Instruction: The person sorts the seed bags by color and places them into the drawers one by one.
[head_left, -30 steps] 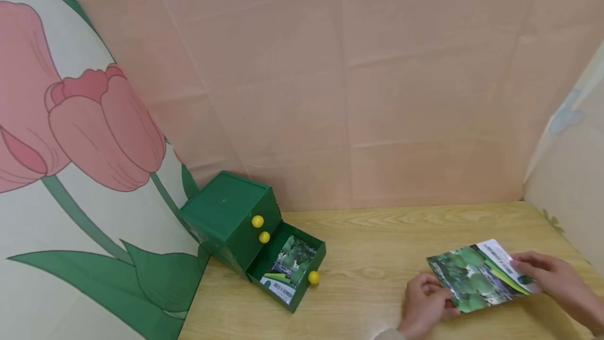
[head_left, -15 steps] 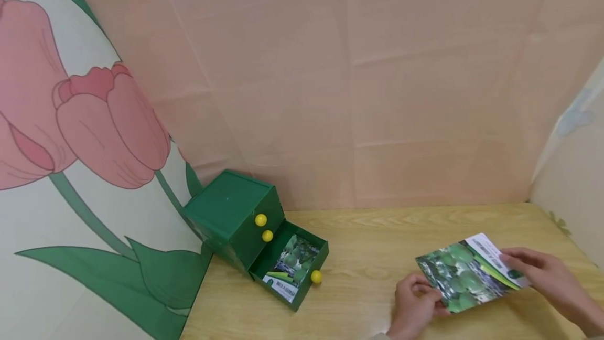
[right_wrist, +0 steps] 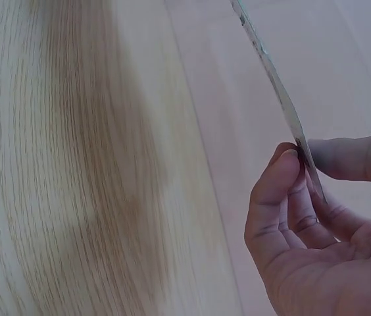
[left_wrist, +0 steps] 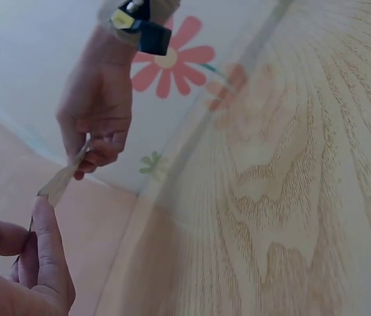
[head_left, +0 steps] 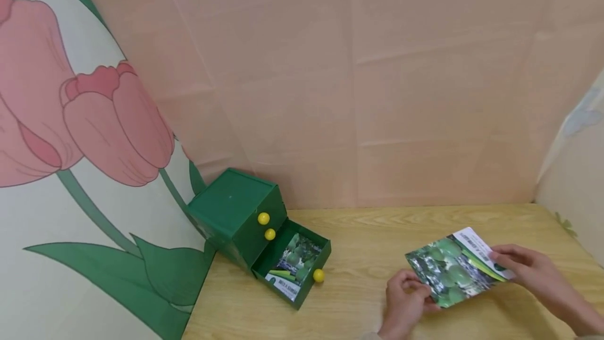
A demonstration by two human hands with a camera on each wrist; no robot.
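Both hands hold a flat packet (head_left: 453, 269) printed with round green fruit and a white strip of text, above the table at the right of the head view. My left hand (head_left: 403, 298) pinches its near left corner between thumb and fingers. At the white end, my right hand (head_left: 535, 272) pinches the packet's right edge. The right wrist view shows the thin packet (right_wrist: 281, 92) edge-on between the right thumb and fingers (right_wrist: 277, 174). In the left wrist view both hands grip it, again nearly edge-on. A similar packet (head_left: 297, 258) lies in the open drawer.
A green box (head_left: 231, 203) stands at the left against the flowered wall, its drawer (head_left: 290, 298) pulled out toward the front right. Yellow ball knobs (head_left: 319, 275) sit on the drawer and box fronts. The wooden table (head_left: 358, 256) spans between box and hands.
Both hands have carried the packet leftward, closer to the green box, keeping their grip. The head view has shifted slightly. The box and drawer stay as they were.
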